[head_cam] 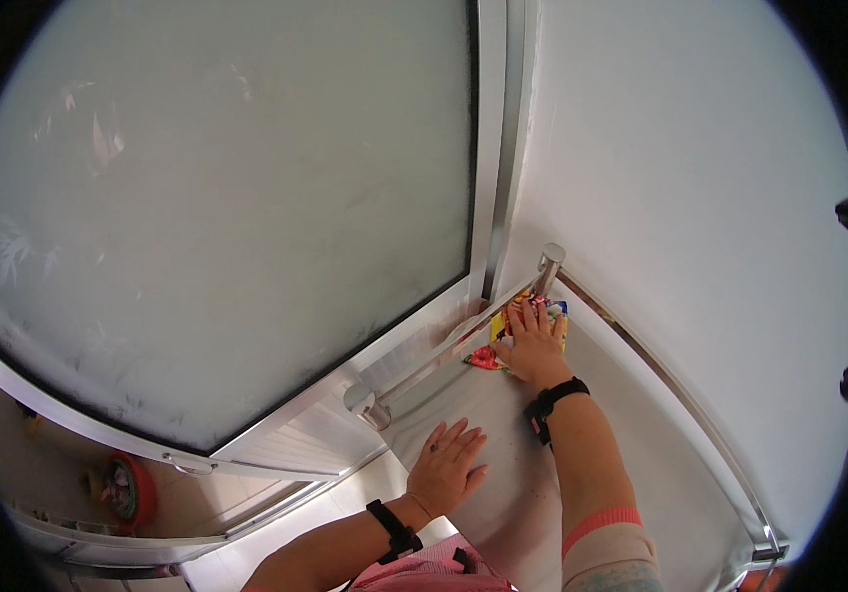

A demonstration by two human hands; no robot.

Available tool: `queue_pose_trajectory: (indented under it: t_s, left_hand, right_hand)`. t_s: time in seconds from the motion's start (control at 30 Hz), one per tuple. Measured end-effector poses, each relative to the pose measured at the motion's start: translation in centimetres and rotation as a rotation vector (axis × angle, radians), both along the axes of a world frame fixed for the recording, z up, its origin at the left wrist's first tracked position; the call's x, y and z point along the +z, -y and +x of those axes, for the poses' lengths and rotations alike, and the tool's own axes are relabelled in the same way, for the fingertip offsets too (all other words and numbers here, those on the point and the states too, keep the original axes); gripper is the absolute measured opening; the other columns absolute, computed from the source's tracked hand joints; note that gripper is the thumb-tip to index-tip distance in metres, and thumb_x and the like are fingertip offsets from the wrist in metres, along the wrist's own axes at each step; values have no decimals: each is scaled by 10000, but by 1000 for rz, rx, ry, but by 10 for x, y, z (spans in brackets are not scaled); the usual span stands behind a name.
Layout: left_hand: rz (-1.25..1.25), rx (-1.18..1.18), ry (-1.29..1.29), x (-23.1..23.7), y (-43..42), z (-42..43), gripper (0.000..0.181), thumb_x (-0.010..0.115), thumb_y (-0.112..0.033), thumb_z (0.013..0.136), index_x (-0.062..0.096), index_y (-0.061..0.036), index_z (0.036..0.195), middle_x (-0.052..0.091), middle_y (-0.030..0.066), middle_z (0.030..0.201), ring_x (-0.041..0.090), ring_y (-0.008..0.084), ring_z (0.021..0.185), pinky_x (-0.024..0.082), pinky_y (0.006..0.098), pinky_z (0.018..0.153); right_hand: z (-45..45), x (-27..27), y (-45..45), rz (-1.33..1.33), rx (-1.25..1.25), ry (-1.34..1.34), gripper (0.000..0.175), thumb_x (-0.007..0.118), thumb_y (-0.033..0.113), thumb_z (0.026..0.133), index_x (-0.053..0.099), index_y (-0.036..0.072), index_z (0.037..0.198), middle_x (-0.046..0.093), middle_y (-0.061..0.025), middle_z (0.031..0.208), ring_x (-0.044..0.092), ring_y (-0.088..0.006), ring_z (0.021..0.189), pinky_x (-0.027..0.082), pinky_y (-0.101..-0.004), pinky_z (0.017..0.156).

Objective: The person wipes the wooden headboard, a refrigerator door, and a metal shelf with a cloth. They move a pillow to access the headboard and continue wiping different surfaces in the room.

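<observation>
My right hand (535,344) lies spread, palm down, on a colourful patterned cloth or packet (483,359) in the far corner of a pale grey shelf top (512,444); which of the two it is, I cannot tell. Red, yellow and blue show around the fingers. Nearer to me, my left hand (450,466) rests or hovers over the shelf's left edge with its fingers apart and nothing in it. It has a ring on one finger. Both wrists wear black straps.
Metal rails (660,377) border the shelf, with round posts at the far corner and at the left (368,407). A frosted glass door (246,207) in a metal frame stands at the left. A white wall (683,163) rises at the right. Below left is a red basin (144,492) holding things.
</observation>
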State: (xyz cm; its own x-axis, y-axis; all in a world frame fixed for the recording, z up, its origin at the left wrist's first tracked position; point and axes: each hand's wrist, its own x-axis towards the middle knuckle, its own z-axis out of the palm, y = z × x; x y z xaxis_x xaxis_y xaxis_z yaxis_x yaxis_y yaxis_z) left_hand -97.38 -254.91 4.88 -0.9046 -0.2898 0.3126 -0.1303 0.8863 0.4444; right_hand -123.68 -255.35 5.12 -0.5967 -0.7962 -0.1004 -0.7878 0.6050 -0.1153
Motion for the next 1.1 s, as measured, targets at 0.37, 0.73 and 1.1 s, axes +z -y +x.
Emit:
queue_pose_trajectory:
  t_s: [0.37, 0.73, 1.1]
  left_hand:
    - [-4, -11, -98, -6, 3, 3, 560, 615, -358, 877, 471, -41, 1316, 435, 156, 1419, 327, 376, 1376, 189, 572, 1135]
    - [-200, -56, -310, 70, 50, 43, 462, 665, -272, 830, 545, -53, 1219, 422, 172, 1408, 302, 415, 1372, 147, 638, 1111]
    - [-49, 45, -44, 85, 148, 7, 361, 564, -316, 934, 619, 6, 1087, 621, 189, 1145, 582, 380, 1073, 461, 465, 929]
  right_hand:
    - [81, -25, -7, -168, 335, -70, 721, 502, 533, 880, 332, 200, 1496, 255, -97, 1572, 150, -351, 1469, 62, -685, 1108]
    - [163, -10, -47, -280, 486, -131, 666, 533, 536, 864, 459, 183, 1425, 374, -118, 1504, 272, -362, 1417, 130, -700, 1074]
    - [246, -29, -35, -223, 199, -292, 682, 575, 412, 882, 360, 168, 1481, 380, -99, 1505, 293, -345, 1416, 135, -646, 1120]
